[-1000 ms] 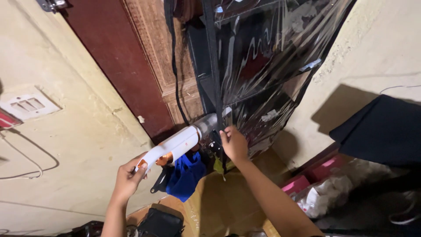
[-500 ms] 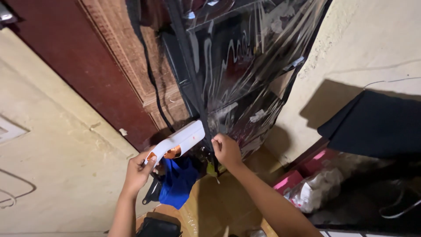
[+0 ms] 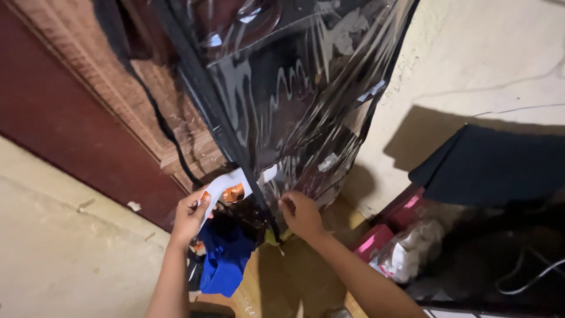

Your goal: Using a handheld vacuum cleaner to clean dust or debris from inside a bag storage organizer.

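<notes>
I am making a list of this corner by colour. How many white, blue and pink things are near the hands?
White: 1, the white device in the left hand
Blue: 1, the blue cloth
Pink: 2, the pink boxes
Total: 4

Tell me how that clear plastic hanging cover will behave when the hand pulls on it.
The clear plastic cover is creased and rippled with glare, so it will probably flex and crumple rather than hold shape. It looks thin, likely light. The right hand pinches its lower edge; the glossy film may slip. The left hand holds a white appliance beside it.
</notes>
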